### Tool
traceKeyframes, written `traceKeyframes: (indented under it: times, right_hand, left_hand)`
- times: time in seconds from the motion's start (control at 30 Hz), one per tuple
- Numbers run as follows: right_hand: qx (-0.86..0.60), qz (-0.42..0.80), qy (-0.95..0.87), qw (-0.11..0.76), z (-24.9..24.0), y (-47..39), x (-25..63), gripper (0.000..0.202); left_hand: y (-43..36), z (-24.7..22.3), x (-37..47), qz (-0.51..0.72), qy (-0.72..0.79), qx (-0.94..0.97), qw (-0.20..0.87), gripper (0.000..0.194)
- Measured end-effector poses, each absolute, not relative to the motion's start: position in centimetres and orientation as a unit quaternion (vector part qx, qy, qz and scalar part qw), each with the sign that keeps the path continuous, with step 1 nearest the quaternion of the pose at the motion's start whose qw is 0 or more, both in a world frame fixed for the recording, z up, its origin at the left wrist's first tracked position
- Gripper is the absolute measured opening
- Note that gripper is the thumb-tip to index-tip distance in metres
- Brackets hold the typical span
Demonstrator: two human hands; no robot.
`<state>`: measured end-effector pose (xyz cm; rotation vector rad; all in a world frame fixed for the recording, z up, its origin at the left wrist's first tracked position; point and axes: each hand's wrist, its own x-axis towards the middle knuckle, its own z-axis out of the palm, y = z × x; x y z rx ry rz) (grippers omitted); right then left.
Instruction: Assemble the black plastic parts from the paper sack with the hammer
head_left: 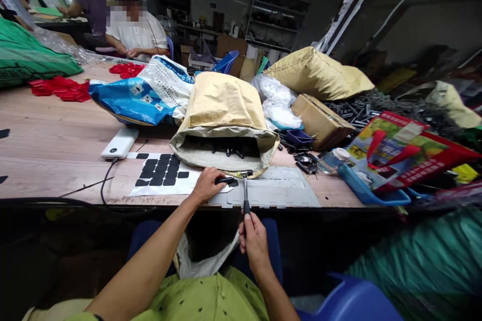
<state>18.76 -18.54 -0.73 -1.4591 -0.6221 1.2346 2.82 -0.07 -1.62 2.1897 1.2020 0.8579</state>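
My right hand (256,241) is wrapped round the black grip of a small hammer (246,190), its metal shaft pointing away from me and a yellowish face at the left of its head. Closed on a short black plastic piece (225,180), my left hand (207,184) rests at the table's front edge, just left of the hammer head. Beneath lies a flat grey plate (286,188). Behind the hands a yellow woven sack (228,100) lies with its mouth toward me and several black pieces (235,152) inside. Left of my left hand is a white sheet of black rounded-square stickers (160,170).
A white power bank (120,144) with a cable lies at left, near a blue-and-white bag (139,93). At right are a cardboard box (322,120), a clear jar (333,159), a blue tray (371,193) and a red bag (399,155). Two people sit across the table.
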Motion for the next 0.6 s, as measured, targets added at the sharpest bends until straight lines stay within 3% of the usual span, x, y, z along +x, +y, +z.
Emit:
traceKeyframes:
  times: [0.2,0.6]
  right_hand:
    - [-0.552,0.607,-0.147,0.553,-0.23,-17.96,18.83,0.056]
    - [-0.543,0.613,-0.135,0.557,-0.71,-18.02,18.34,0.059]
  left_hand:
    - [-0.05,-1.6,2.63,0.304,0.432,0.809,0.258,0.019]
    - [-0.09,-1.47,2.45,0.283,0.426,0.821,0.255,0.023]
